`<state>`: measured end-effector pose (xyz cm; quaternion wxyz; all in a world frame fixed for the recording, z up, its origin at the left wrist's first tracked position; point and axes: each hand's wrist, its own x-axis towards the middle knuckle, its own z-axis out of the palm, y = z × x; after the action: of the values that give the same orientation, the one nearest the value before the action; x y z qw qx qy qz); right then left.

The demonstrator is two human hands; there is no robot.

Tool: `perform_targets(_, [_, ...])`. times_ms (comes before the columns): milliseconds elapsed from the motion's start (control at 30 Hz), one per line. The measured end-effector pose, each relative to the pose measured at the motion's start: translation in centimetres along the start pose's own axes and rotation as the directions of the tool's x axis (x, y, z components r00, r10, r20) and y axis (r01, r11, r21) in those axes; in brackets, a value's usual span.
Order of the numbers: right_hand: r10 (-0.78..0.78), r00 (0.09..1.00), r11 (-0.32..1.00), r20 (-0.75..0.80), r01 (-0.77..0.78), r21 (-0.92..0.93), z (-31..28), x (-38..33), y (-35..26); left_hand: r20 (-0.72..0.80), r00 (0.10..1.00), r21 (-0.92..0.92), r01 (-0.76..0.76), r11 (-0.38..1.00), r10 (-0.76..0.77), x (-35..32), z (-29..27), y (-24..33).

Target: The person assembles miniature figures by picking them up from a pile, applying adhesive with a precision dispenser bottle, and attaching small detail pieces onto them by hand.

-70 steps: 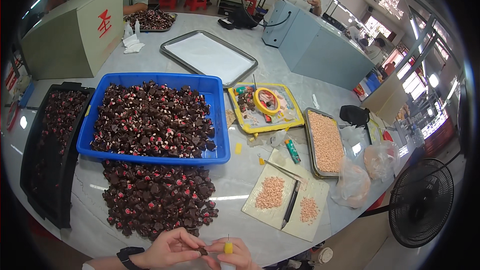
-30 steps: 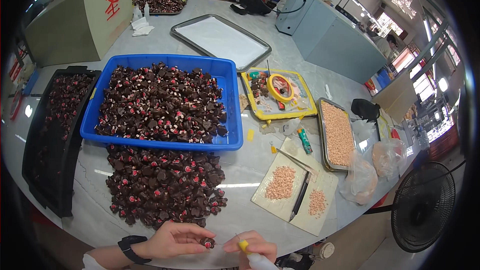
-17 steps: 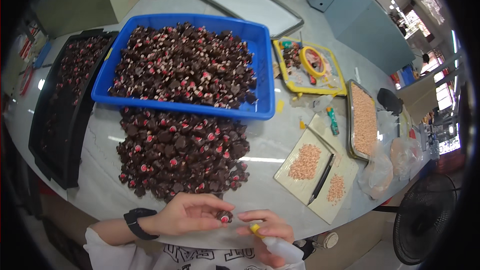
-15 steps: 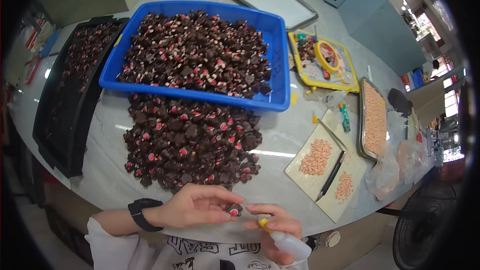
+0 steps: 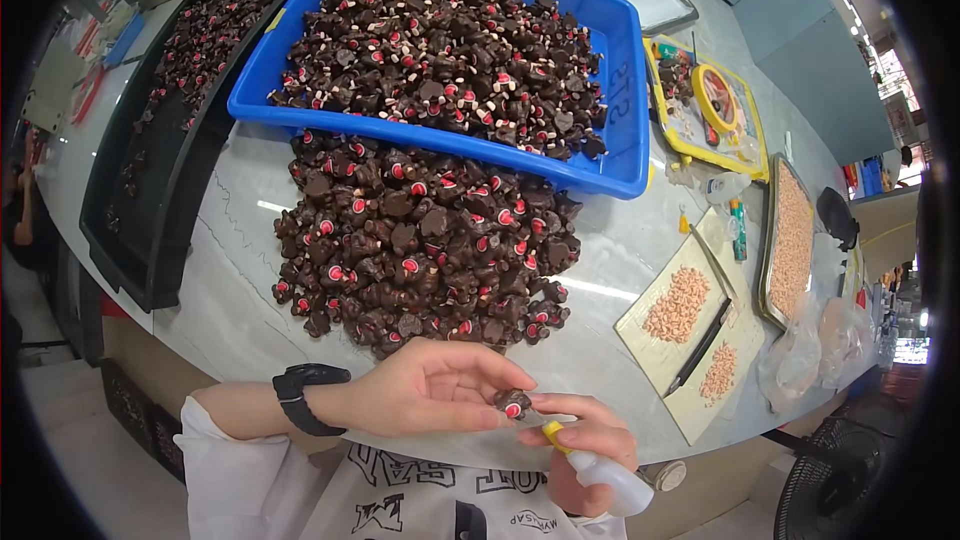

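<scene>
Between the thumb and fingers of my left hand (image 5: 430,390) is a small dark brown figurine (image 5: 513,402) with a red and white spot on it. My right hand (image 5: 592,445) grips a translucent squeeze bottle (image 5: 612,481) with a yellow cap. The bottle's thin tip points at the figurine, at or very close to its surface; whether they touch I cannot tell. Just beyond my hands lies a heap of similar dark pieces (image 5: 420,240) with red spots. Behind it, a blue tub (image 5: 440,140) holds many more, with small pale parts among them.
A black tray (image 5: 165,230) with dark pieces stands at the left. On the right lie a pale board (image 5: 650,340) with small peach parts, black tweezers (image 5: 698,348), a metal tray of peach parts (image 5: 790,240) and a yellow-rimmed tray (image 5: 765,150). A fan (image 5: 850,470) stands beyond the table's right edge.
My right hand has brought the bottle's tip up to the figurine in my left hand. The view has shifted, so both hands appear further right against the table.
</scene>
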<state>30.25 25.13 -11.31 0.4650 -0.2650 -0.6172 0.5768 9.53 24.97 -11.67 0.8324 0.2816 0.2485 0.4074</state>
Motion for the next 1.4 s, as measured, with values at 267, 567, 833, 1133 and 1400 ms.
perform_targets(267, [0.009,1.000,0.996,0.030,-0.007,-0.088,0.0,0.4,0.0,0.010,1.000,-0.018,-0.015,1.000,0.015,-0.1,-0.1,0.0])
perform_targets(567, [-0.035,0.999,0.999,-0.011,0.035,-0.002,0.5,0.3,-0.3,0.011,1.000,-0.095,-0.023,0.995,0.024,0.1,-0.3,0.2])
perform_targets(833, [-0.156,0.980,0.969,0.125,0.176,-0.173,-1.0,1.1,0.3,-0.008,1.000,-0.095,0.008,0.995,-0.009,0.5,0.0,0.0])
perform_targets(1133, [-0.284,0.893,0.259,-0.350,-0.280,-0.924,-10.4,1.7,-0.3,0.146,0.989,0.139,-0.008,0.990,-0.012,-0.1,0.2,0.4])
perform_targets(1400, [-0.241,0.922,0.212,-0.302,-0.254,-0.944,-11.1,1.8,1.1,0.083,0.992,0.134,0.081,0.988,-0.092,-0.1,0.4,0.1])
